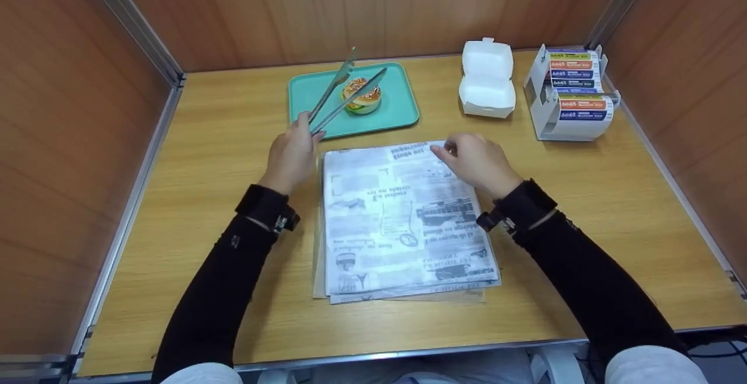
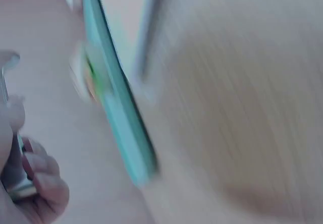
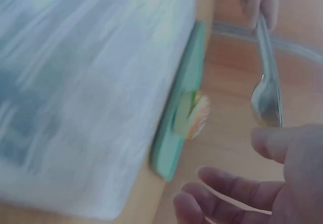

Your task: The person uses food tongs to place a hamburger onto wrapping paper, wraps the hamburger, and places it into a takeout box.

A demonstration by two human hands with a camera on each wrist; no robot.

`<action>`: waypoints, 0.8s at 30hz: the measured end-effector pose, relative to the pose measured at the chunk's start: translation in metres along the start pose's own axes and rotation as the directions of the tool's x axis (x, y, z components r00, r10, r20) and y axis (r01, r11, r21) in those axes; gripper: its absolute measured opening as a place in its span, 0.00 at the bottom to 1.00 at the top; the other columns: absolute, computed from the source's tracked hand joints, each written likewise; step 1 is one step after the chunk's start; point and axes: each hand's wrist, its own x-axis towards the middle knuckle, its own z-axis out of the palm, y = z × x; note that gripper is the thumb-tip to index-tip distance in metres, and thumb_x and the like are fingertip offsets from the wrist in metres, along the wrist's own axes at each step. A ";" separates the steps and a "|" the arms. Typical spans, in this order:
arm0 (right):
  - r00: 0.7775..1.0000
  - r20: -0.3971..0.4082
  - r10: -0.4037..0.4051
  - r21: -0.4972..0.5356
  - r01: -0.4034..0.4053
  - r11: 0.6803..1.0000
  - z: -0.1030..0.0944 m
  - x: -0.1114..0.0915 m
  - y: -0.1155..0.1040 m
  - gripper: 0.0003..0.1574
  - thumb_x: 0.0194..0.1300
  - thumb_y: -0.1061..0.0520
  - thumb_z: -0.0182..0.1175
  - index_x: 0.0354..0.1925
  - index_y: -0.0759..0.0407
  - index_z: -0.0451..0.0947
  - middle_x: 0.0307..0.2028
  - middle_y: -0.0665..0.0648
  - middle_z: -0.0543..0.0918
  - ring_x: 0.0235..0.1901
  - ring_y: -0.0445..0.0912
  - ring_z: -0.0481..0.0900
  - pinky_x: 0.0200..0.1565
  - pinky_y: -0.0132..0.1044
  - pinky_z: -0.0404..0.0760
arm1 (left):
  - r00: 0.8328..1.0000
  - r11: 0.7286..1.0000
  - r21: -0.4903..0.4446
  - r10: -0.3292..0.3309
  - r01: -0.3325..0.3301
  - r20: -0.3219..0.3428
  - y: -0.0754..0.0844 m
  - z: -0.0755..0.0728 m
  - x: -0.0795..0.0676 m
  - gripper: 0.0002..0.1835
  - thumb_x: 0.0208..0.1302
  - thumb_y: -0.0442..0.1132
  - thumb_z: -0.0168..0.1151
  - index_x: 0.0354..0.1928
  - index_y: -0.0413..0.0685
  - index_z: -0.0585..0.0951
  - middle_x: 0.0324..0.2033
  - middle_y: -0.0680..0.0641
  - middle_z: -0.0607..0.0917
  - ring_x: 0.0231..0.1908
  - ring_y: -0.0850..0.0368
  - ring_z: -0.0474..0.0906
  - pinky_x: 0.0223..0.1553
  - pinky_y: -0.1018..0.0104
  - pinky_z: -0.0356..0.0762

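My left hand [image 1: 290, 153] grips metal tongs [image 1: 331, 93] by the handle end, arms spread apart. The tongs reach over the green tray [image 1: 398, 112], where a burger [image 1: 362, 96] with a sesame bun sits; in the head view the tong arms pass across it. Over the top right corner of a stack of newsprint-patterned paper sheets [image 1: 373, 238] is my right hand [image 1: 478, 161], its fingers loosely bent and holding nothing. In the right wrist view its thumb and fingers [image 3: 237, 186] are parted, with the tongs [image 3: 267, 90] beyond. The left wrist view is blurred.
A white clamshell box [image 1: 488, 95] stands with its lid up at the back right. Beside it is a white dispenser [image 1: 572, 95] holding several label rolls. Wooden panels [image 1: 373, 10] enclose the table [image 1: 233, 139] at the back and both sides.
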 end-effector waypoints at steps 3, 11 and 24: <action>0.999 0.015 -0.043 0.116 0.041 0.992 -0.002 0.003 -0.020 0.31 0.81 0.34 0.54 0.56 0.57 0.86 0.43 0.56 0.87 0.41 0.52 0.83 0.43 0.47 0.80 | 0.997 0.998 0.021 0.063 -0.063 -0.039 0.030 0.009 -0.006 0.27 0.83 0.40 0.56 0.73 0.31 0.66 0.53 0.31 0.84 0.40 0.38 0.87 0.42 0.50 0.88; 0.992 0.075 -0.100 0.272 0.076 0.959 0.013 0.014 -0.057 0.42 0.81 0.31 0.51 0.69 0.62 0.77 0.51 0.60 0.88 0.45 0.52 0.87 0.45 0.46 0.85 | 0.987 0.983 0.101 0.158 -0.155 -0.030 0.092 0.040 -0.017 0.24 0.83 0.34 0.54 0.73 0.31 0.65 0.54 0.31 0.83 0.34 0.42 0.85 0.33 0.55 0.87; 0.988 0.114 0.108 0.715 -0.157 0.681 0.024 0.019 -0.072 0.46 0.77 0.29 0.57 0.72 0.61 0.63 0.38 0.60 0.89 0.37 0.50 0.90 0.27 0.38 0.88 | 0.963 0.973 0.080 0.226 -0.216 -0.147 0.131 0.068 -0.034 0.27 0.76 0.29 0.59 0.71 0.26 0.65 0.53 0.33 0.84 0.26 0.45 0.84 0.25 0.55 0.84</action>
